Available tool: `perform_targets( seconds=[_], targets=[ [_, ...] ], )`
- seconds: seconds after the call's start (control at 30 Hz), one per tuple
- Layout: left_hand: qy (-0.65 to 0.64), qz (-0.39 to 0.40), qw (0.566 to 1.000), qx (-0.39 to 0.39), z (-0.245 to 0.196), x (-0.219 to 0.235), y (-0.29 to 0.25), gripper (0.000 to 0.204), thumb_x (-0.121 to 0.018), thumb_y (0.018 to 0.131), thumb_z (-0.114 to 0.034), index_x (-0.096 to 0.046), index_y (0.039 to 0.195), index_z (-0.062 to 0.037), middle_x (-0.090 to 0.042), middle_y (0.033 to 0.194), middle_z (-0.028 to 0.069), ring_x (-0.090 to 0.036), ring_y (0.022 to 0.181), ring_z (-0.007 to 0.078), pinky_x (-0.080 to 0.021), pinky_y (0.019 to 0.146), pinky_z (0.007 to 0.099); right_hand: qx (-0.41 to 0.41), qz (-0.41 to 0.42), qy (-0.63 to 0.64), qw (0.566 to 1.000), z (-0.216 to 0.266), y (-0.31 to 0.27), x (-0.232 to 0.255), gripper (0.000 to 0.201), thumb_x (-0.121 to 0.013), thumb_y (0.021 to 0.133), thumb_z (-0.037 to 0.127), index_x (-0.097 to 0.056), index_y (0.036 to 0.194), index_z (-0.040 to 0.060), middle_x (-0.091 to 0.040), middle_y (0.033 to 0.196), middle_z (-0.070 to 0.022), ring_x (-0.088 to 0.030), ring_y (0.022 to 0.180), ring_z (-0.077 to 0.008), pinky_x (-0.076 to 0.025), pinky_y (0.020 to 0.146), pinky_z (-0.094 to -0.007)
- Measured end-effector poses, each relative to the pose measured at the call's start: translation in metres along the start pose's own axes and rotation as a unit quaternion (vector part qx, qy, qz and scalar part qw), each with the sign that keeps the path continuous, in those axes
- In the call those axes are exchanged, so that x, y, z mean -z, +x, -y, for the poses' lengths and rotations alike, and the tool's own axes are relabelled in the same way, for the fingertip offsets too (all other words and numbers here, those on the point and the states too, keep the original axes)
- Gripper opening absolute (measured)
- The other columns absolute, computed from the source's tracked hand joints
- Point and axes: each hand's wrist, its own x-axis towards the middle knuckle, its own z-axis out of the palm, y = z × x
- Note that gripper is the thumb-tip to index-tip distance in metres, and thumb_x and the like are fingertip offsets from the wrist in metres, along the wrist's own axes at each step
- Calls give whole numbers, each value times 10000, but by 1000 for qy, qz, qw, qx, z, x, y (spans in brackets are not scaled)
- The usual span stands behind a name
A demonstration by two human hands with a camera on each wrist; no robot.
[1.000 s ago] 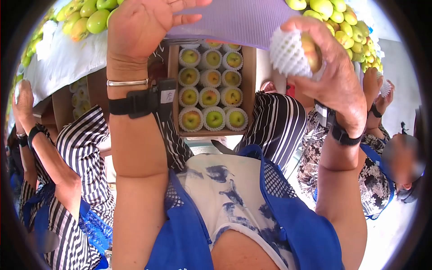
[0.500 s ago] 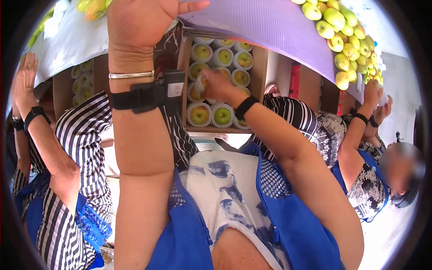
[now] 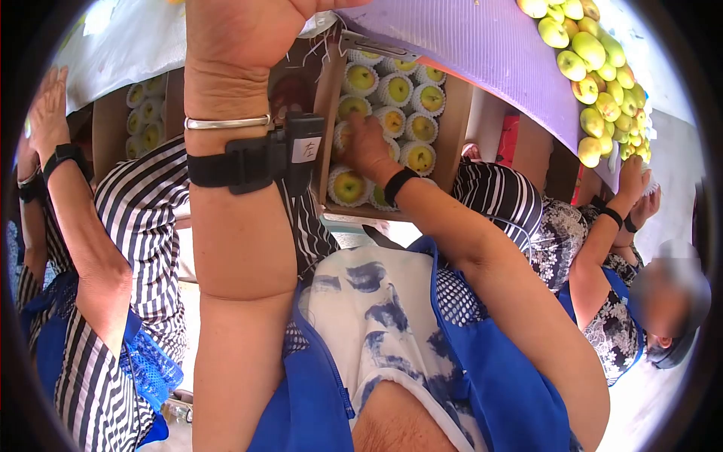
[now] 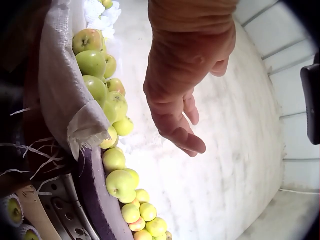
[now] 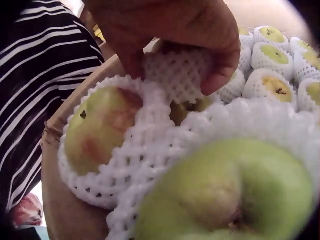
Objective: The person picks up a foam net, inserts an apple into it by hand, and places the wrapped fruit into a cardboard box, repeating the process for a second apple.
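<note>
Inside carton (image 3: 461, 113), right hand (image 3: 367, 149) pinches a foam-netted apple (image 5: 177, 72), netting likely cushioning it from neighbouring fruit (image 5: 95, 135); left hand (image 4: 185, 82) left of carton, empty, fingers loosely bent.

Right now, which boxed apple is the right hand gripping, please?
The netted apple just beyond the near-left corner apple; the right hand curls round it alone.

Room above box (image 3: 456, 124), little between netted apples (image 3: 398, 90)
</note>
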Motion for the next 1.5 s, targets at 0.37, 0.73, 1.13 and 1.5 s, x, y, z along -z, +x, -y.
perform_targets(
  seconds=[0.37, 0.73, 1.13, 1.5],
  targets=[
    [23, -8, 1000, 2, -1, -4, 1, 807, -210, 913, -595, -398, 1229, 123, -596, 1042, 256, -604, 952, 342, -508, 738, 392, 75, 124, 153, 977, -37, 17, 4, 582, -741, 662, 156, -509, 1187, 58, -539, 1091, -213, -540, 991, -326, -455, 858, -360],
    [125, -65, 990, 3, 2, -23, 2, 814, -197, 911, -599, -406, 1222, 124, -606, 1019, 244, -612, 924, 321, -505, 727, 368, 81, 168, 85, 979, -32, 14, 3, 553, -647, 755, 244, -482, 1266, 114, -549, 1138, -220, -507, 1107, -358, -433, 911, -396],
    [94, -54, 994, 9, 8, -20, 3, 753, -140, 942, -542, -451, 1188, 98, -626, 981, 220, -627, 888, 303, -512, 719, 360, 77, 135, 121, 980, -37, 18, 0, 642, -710, 713, 144, -428, 1273, 2, -566, 1127, -232, -560, 1051, -309, -447, 889, -348],
    [42, -98, 994, 33, 17, -27, 7, 618, -222, 956, -497, -495, 1165, 16, -624, 1038, 160, -612, 927, 265, -480, 759, 362, 149, 199, -12, 968, -23, 18, 45, 474, -641, 752, 309, -564, 1105, 2, -606, 1055, -210, -571, 988, -367, -454, 859, -410]
  ],
)
